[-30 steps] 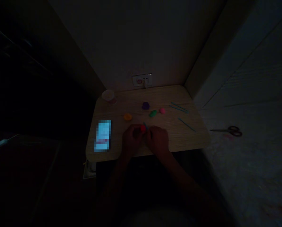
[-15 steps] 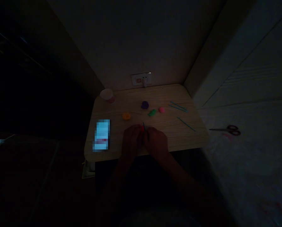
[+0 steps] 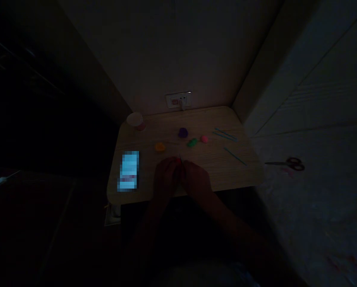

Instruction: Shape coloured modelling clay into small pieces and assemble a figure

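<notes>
My left hand (image 3: 166, 175) and my right hand (image 3: 198, 177) meet at the near edge of the small wooden table (image 3: 223, 171), fingers closed. A bit of red modelling clay (image 3: 178, 161) shows at the fingertips of my left hand. From the fingers of my right hand a thin dark stick (image 3: 180, 158) points up, close against the red clay. Most of the clay is hidden by the fingers, and the light is very dim. Just beyond lie an orange clay piece (image 3: 159, 147), a purple one (image 3: 183, 132), a green one (image 3: 192, 142) and a pink ball (image 3: 204, 139).
A lit phone (image 3: 128, 171) lies at the table's left, with a paper cup (image 3: 136, 120) behind it. Thin blue-green sticks (image 3: 235, 156) rest on the right. Scissors (image 3: 295, 164) lie on the pale surface beyond the table. A wall socket (image 3: 178, 100) holds a plug.
Both hands have shifted very slightly left, still together. The stick's tip has moved a little left and leans over the red clay, of which less shows now.
</notes>
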`<state>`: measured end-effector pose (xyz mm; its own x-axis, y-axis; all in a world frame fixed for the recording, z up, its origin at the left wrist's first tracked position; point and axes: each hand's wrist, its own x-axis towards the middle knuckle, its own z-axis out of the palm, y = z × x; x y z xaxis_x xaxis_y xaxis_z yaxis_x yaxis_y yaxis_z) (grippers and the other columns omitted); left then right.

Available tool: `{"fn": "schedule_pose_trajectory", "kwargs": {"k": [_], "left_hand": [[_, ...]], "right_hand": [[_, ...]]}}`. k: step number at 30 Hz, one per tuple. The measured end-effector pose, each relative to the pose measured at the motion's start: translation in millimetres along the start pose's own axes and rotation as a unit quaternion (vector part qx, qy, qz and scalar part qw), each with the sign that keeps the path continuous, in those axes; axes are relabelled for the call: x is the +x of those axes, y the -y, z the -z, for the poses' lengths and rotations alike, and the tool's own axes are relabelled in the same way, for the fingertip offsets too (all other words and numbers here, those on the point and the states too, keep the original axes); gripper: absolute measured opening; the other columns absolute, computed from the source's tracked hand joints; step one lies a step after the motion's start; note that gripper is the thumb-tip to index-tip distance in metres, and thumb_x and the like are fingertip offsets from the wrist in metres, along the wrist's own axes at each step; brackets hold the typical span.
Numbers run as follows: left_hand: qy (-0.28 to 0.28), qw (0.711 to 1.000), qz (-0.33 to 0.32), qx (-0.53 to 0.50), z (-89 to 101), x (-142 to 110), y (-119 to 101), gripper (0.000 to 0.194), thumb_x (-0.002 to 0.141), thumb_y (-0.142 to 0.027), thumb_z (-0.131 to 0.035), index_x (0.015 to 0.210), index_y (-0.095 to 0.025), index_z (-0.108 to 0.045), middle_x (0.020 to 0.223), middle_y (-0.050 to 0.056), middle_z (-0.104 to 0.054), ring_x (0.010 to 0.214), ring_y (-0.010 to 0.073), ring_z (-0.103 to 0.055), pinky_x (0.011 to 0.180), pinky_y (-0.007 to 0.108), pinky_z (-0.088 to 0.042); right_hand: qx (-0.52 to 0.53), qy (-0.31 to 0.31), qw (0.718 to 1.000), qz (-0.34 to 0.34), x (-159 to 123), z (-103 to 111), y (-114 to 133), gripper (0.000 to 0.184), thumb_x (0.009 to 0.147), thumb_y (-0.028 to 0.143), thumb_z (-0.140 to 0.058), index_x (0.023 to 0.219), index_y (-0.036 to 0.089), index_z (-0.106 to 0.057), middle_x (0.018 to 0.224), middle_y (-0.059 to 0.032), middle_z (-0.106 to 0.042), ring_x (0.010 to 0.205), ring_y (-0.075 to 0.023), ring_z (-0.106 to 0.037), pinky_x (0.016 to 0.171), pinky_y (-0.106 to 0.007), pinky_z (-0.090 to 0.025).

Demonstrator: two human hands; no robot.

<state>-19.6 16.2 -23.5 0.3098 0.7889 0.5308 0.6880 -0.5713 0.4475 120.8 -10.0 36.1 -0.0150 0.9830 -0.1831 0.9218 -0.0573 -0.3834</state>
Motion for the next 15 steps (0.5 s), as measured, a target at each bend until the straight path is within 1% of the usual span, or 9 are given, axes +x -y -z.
{"fn": "schedule_pose_trajectory", "kwargs": {"k": [4, 9, 12, 15], "left_hand": [[-0.003, 1.000, -0.004, -0.005, -1.1, -1.8, 0.5, 0.022, 0.104, -0.026, -0.057, 0.120, -0.021, -0.072, 0.123, 0.011, -0.077, 0.114, 0.0265, -0.072, 0.101, 0.046, -0.059], [-0.013, 1.000, -0.007, -0.027, -0.7, -3.2, 0.1, 0.026, 0.104, -0.024, -0.056, 0.125, -0.021, -0.072, 0.125, 0.012, -0.077, 0.116, 0.0257, -0.072, 0.103, 0.046, -0.061], [-0.012, 0.999, -0.017, -0.029, -1.4, -2.9, 1.0, 0.026, 0.104, -0.024, -0.057, 0.124, -0.021, -0.073, 0.126, 0.012, -0.077, 0.116, 0.0255, -0.073, 0.102, 0.047, -0.062], [-0.024, 0.999, -0.039, -0.027, -2.2, -2.7, 2.0, 0.025, 0.104, -0.023, -0.057, 0.123, -0.019, -0.073, 0.125, 0.013, -0.077, 0.115, 0.0258, -0.073, 0.101, 0.047, -0.063]], "right_hand": [[-0.005, 0.018, 1.000, 0.005, -0.3, 5.0, 2.3, 0.026, 0.109, 0.022, -0.041, 0.112, 0.017, -0.066, 0.108, -0.0136, -0.078, 0.091, -0.0256, -0.077, 0.074, -0.031, -0.054], [-0.015, 0.036, 0.999, 0.003, -1.7, 7.2, 5.9, 0.027, 0.109, 0.018, -0.040, 0.120, 0.015, -0.064, 0.111, -0.0155, -0.076, 0.095, -0.0245, -0.077, 0.077, -0.031, -0.056], [-0.021, 0.040, 0.999, 0.003, -1.3, 7.8, 6.7, 0.027, 0.107, 0.015, -0.040, 0.119, 0.015, -0.064, 0.109, -0.0156, -0.076, 0.095, -0.0257, -0.078, 0.076, -0.031, -0.057], [-0.023, 0.043, 0.999, 0.005, 0.1, 8.7, 6.8, 0.028, 0.106, 0.012, -0.040, 0.117, 0.015, -0.065, 0.108, -0.0162, -0.076, 0.095, -0.0269, -0.078, 0.076, -0.033, -0.058]]}}
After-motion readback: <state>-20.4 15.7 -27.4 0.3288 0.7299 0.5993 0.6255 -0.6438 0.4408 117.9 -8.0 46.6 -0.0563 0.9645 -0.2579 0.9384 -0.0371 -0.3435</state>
